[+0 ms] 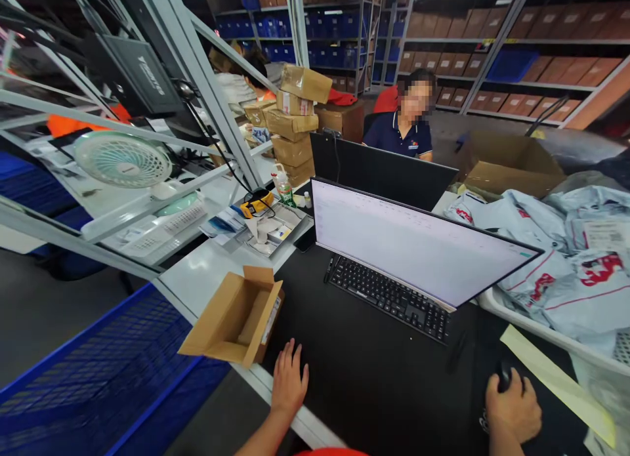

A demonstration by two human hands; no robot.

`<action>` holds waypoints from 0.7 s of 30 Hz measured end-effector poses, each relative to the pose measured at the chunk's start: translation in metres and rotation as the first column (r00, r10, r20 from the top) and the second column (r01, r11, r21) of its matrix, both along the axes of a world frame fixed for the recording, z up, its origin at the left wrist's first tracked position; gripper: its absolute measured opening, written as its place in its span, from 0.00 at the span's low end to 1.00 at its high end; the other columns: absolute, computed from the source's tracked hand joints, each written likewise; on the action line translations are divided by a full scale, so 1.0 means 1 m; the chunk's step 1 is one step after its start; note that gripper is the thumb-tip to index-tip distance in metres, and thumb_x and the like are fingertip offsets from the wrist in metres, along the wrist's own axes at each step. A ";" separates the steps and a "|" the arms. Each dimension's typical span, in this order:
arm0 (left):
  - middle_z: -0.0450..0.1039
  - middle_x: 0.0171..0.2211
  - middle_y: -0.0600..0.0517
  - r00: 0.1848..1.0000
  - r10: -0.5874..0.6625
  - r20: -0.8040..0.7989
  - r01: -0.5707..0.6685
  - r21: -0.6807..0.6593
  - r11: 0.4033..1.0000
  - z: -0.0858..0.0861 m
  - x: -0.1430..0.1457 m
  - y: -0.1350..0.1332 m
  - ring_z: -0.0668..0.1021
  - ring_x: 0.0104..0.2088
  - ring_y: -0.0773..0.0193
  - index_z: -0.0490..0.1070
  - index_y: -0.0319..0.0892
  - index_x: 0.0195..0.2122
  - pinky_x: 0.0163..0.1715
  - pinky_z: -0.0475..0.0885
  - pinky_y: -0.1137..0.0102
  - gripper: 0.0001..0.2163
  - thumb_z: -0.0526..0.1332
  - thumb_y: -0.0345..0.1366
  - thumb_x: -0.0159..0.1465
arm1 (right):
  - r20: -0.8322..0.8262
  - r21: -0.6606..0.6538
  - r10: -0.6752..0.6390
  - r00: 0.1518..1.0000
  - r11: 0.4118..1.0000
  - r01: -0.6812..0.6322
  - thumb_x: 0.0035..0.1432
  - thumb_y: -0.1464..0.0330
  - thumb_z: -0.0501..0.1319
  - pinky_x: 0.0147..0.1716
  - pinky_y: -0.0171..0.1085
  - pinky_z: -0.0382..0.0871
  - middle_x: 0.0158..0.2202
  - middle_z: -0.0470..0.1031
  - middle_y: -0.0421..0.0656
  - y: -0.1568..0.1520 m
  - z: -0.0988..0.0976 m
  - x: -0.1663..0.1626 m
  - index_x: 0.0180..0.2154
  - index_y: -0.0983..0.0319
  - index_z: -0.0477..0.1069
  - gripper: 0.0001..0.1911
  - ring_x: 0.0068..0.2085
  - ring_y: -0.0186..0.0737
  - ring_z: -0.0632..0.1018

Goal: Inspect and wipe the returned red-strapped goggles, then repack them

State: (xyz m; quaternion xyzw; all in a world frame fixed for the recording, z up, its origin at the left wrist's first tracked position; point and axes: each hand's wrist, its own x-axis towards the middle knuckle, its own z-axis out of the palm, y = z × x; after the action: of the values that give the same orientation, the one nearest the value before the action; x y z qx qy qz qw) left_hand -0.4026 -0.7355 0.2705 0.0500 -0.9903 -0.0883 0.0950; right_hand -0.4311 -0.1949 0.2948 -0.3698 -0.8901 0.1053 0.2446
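Note:
My left hand lies flat and open on the black desk mat, fingers stretched out, just right of an open cardboard box that hangs over the desk's edge. At the lower right my right hand is curled over a black computer mouse. In front of both stand a black keyboard and a wide monitor with a bright, mostly blank screen.
A bin of grey mailer bags sits at the right, a yellowish paper strip before it. A blue wire cart is lower left. A tray of small items, a fan, stacked boxes and a seated person lie beyond.

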 end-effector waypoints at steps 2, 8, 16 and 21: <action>0.62 0.66 0.39 1.000 0.002 0.009 -0.001 -0.012 1.000 0.001 0.000 0.000 0.67 0.65 0.48 0.68 0.37 0.61 0.64 0.64 0.50 0.22 0.51 0.37 0.68 | 0.010 0.016 0.026 1.000 1.000 -0.026 0.62 0.54 0.52 0.44 0.62 0.68 0.62 0.66 0.57 -0.001 0.000 -0.001 0.63 0.60 0.67 0.32 0.53 0.73 0.72; 0.62 0.66 0.39 1.000 -0.001 0.000 0.001 -0.045 0.999 0.001 0.000 0.002 0.67 0.64 0.48 0.69 0.35 0.60 0.63 0.64 0.51 0.22 0.51 0.36 0.68 | 0.022 0.043 0.068 0.997 0.997 -0.069 0.62 0.54 0.52 0.43 0.62 0.69 0.62 0.66 0.59 0.000 0.000 0.000 0.63 0.60 0.67 0.32 0.53 0.73 0.73; 0.62 0.66 0.40 1.000 -0.006 -0.005 0.006 -0.051 0.999 0.002 0.001 0.001 0.67 0.65 0.49 0.69 0.37 0.60 0.63 0.65 0.52 0.21 0.52 0.36 0.67 | 0.010 0.061 0.073 0.997 0.995 -0.073 0.61 0.56 0.54 0.41 0.63 0.69 0.62 0.66 0.59 0.003 -0.007 0.002 0.64 0.57 0.65 0.32 0.53 0.73 0.73; 0.63 0.66 0.39 0.999 -0.018 -0.040 0.015 -0.064 0.998 0.000 0.001 0.001 0.68 0.64 0.49 0.69 0.36 0.60 0.63 0.65 0.52 0.21 0.53 0.35 0.67 | 0.009 0.095 0.064 0.998 0.993 -0.065 0.63 0.53 0.53 0.40 0.59 0.70 0.62 0.68 0.57 0.003 -0.007 0.000 0.63 0.58 0.68 0.31 0.51 0.71 0.74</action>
State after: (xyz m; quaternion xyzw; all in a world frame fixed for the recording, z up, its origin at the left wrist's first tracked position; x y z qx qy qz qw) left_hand -0.4013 -0.7346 0.2710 0.0368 -0.9909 -0.0583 0.1158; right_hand -0.4310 -0.1923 0.2876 -0.3290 -0.9064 0.0696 0.2557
